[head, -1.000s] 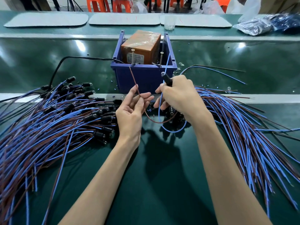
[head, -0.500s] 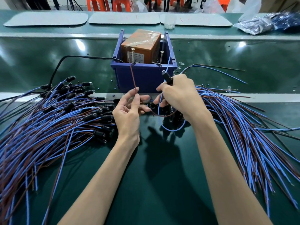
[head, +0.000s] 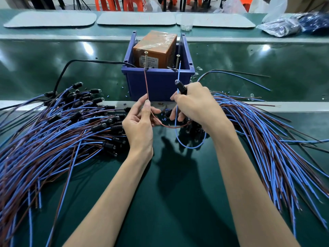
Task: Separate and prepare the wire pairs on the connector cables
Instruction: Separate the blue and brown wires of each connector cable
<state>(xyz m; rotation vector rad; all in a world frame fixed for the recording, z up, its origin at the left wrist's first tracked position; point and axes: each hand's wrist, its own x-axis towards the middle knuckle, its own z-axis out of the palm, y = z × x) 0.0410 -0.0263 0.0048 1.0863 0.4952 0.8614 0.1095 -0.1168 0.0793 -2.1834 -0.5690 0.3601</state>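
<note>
Just right of the frame's middle, the black connector (head: 180,88) of one cable stands out of the top of the right hand (head: 197,106), whose fingers are curled tight round it. The cable's two wires are spread apart. The blue wire (head: 178,73) loops down below that hand and rises again in front of the blue bin (head: 156,82). The brown wire (head: 146,86) sags across to the left hand (head: 139,123), which pinches it between thumb and forefinger, and from there it runs up to the bin's front rim. Two screws (head: 146,58) stand upright on that rim, and an orange box (head: 154,48) sits inside the bin. Across the left of the frame lies a heap of blue and brown cables (head: 53,132) with black connectors; a second heap (head: 267,139) fans across the right. All rest on the green table (head: 178,202). Grey mats (head: 135,18) line the top edge.
</note>
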